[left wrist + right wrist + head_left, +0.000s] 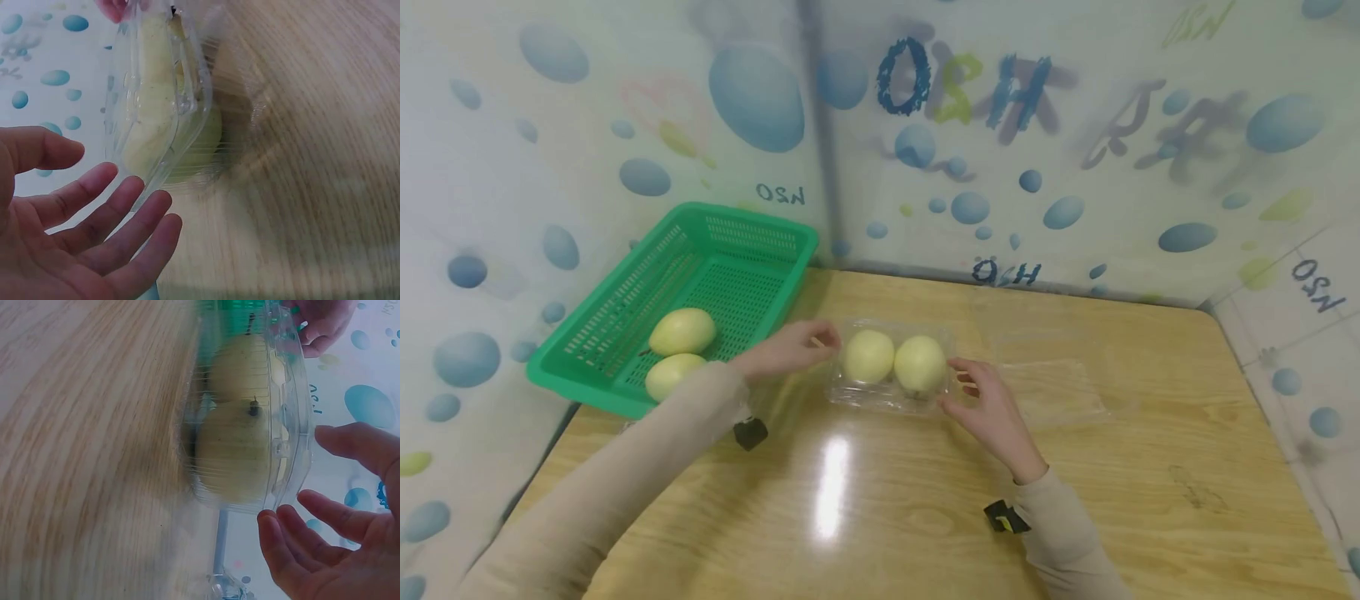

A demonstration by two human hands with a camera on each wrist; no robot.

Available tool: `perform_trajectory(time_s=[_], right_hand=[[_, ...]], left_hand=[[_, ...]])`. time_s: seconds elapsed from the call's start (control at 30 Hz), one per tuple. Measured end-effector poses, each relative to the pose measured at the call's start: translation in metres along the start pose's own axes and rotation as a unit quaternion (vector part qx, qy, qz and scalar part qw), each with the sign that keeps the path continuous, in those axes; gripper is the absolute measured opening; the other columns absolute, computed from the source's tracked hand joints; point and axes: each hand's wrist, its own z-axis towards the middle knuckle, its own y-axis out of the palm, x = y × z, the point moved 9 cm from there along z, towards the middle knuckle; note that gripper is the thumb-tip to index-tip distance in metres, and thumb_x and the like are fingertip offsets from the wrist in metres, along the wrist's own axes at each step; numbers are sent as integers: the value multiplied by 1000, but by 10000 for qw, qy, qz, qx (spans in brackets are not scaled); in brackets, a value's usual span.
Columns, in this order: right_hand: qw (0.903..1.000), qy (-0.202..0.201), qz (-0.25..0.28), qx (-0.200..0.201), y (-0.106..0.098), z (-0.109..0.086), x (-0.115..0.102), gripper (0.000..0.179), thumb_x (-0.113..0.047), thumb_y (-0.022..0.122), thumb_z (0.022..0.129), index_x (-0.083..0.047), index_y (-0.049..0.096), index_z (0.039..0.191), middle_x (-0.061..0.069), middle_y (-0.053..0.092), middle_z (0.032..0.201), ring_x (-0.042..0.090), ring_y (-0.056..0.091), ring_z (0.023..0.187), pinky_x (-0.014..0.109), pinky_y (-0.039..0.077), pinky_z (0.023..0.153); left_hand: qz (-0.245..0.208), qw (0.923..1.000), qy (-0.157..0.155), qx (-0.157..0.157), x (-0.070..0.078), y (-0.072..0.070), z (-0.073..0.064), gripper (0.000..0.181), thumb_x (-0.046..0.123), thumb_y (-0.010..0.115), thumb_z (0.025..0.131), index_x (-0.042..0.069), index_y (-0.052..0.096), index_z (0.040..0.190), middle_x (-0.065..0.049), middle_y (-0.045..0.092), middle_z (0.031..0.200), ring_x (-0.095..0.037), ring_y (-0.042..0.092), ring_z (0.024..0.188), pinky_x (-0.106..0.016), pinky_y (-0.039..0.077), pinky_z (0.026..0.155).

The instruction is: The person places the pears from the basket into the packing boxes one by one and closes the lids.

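Two pale yellow pears (868, 357) lie side by side inside a clear plastic clamshell box (872, 402) on the table. In the right wrist view, the box's lid (300, 434) lies over the pears, and their stems show through the wall. My left hand (786, 348) is at the box's left end, its fingers spread and slightly bent, with fingertips right at the rim in the left wrist view. At the right end is my right hand (988, 408), fingers loosely bent and thumb apart, fingertips close against the box's edge.
A green plastic basket (797, 258) stands at the left of the wooden table (1150, 500), with two more pears (682, 332) in it, one partly behind my left sleeve. Another clear plastic box (1052, 392) lies right of my right hand. A patterned wall (1075, 167) borders the table's back.
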Motion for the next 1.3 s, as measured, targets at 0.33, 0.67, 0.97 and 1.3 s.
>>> perform_trajectory(time_s=[0.33,0.67,0.97,1.3], right_hand=[[10000,-19,11,93,-1,-1,0,52,-8,72,86,4,52,132,23,50,130,37,53,112,49,48,94],[9992,105,216,311,-1,-1,10,43,-9,69,90,4,55,128,23,54,121,36,57,106,48,50,91],[9899,1091,904,9,8,0,30,50,-16,63,94,6,44,134,23,60,112,35,62,99,41,55,79],[9737,1546,1653,-248,19,-6,44,24,-14,55,98,10,57,105,13,67,81,20,65,77,32,57,73]], left_hand=[[-301,9989,-120,345,-4,7,0,22,10,59,94,-5,55,109,-18,59,107,-32,57,99,-40,53,81],[-790,9947,-395,532,-15,16,-5,36,12,69,88,-5,49,112,-20,57,103,-33,59,96,-39,54,78],[-1009,9895,-936,432,-23,20,-11,58,20,68,90,-5,35,130,-30,51,119,-41,57,104,-47,52,84],[-512,9894,-1358,-21,-30,32,-13,37,29,57,97,-4,54,114,-19,63,104,-28,64,86,-39,56,75]])
